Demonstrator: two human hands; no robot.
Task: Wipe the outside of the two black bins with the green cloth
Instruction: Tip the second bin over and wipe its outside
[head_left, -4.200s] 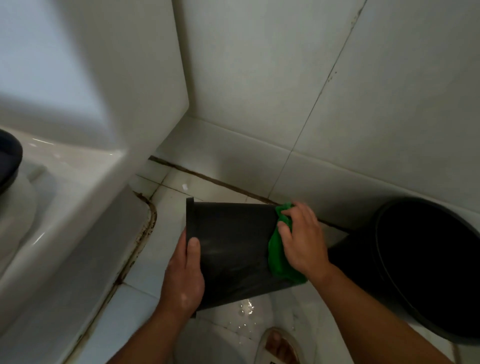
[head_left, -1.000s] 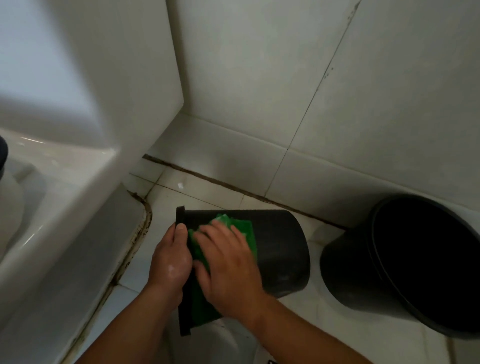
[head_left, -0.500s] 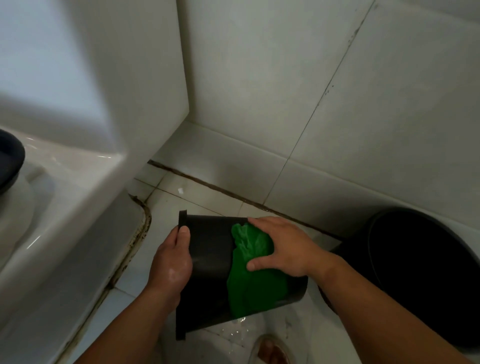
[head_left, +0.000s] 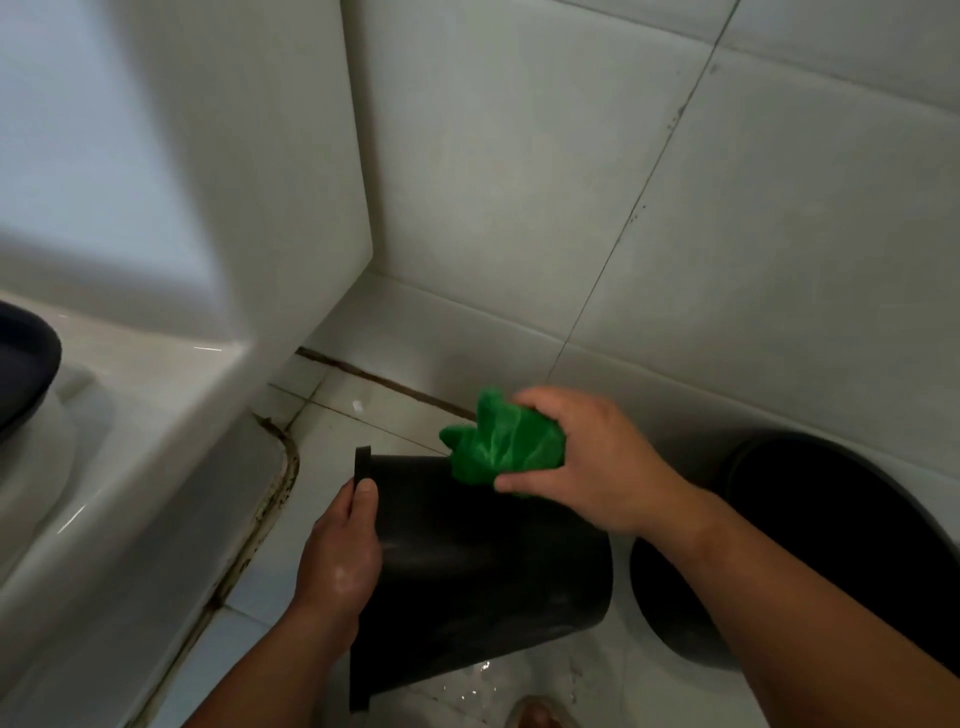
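a wall (head_left: 519, 182) of big pale tiles fills the far side of a small bathroom, with thin dark joints between the tiles. on the left stands a white ceramic fixture (head_left: 156, 415), and a dark round part (head_left: 26, 358) shows at the left edge on top of it. the floor (head_left: 332, 431) is of light tiles, and a dirty brown line runs where it meets the wall and the fixture.

on the right the larger black bin (head_left: 670, 613) stands upright close to the wall, with its open mouth up; the right forearm crosses in front of it. in the middle, near the person, the smaller black bin (head_left: 493, 582) lies on its side, rim to the left and base to the right. i cannot tell if it touches the floor.

the left hand (head_left: 343, 561) grips this bin at the rim: the thumb lies on the outside wall and the other fingers are hidden. the right hand (head_left: 582, 462) is closed around the green cloth (head_left: 498, 441), which is bunched up in the curled fingers. the cloth is at the far upper edge of the smaller bin's side, and its lower part meets the black wall there.

some water drops (head_left: 483, 675) shine on the floor just near the bin. at the bottom edge a part of a foot (head_left: 535, 719) shows.
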